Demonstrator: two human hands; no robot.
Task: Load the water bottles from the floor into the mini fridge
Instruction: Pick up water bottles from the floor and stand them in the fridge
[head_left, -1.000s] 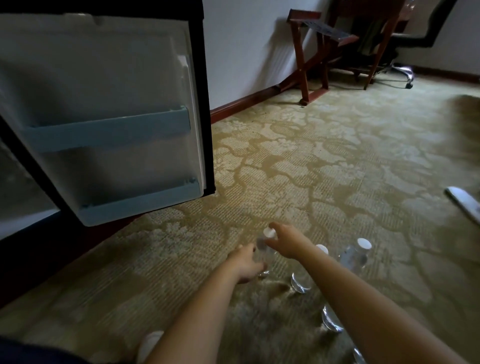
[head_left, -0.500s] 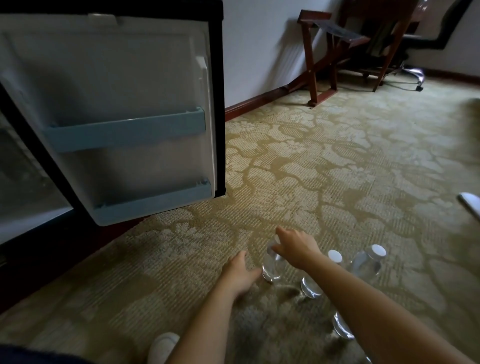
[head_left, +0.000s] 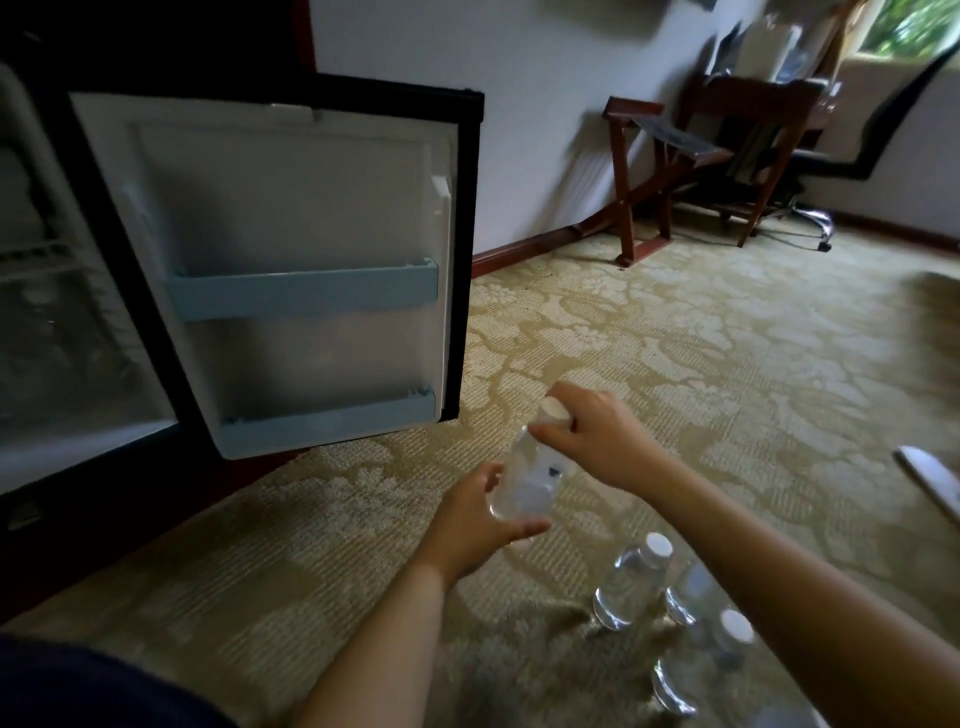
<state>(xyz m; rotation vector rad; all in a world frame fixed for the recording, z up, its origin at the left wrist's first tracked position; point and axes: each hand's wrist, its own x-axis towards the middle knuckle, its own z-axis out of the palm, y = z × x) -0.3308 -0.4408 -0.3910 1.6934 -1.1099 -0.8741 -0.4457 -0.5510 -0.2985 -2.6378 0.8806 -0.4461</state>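
A clear water bottle with a white cap is lifted off the carpet, tilted. My right hand grips its neck and cap from above. My left hand cups its base from below. Three more capped bottles stand on the floor at lower right, partly behind my right forearm. The mini fridge is at the left with its door swung wide; two pale blue door shelves are bare.
A patterned beige carpet covers the floor. A dark wooden luggage rack, a desk and an office chair stand against the far wall at upper right. A flat white object lies on the carpet at the right edge.
The bottle has risen off the floor and tilted, with my left hand now under its base. The view has lifted, so the fridge interior and door show more fully.
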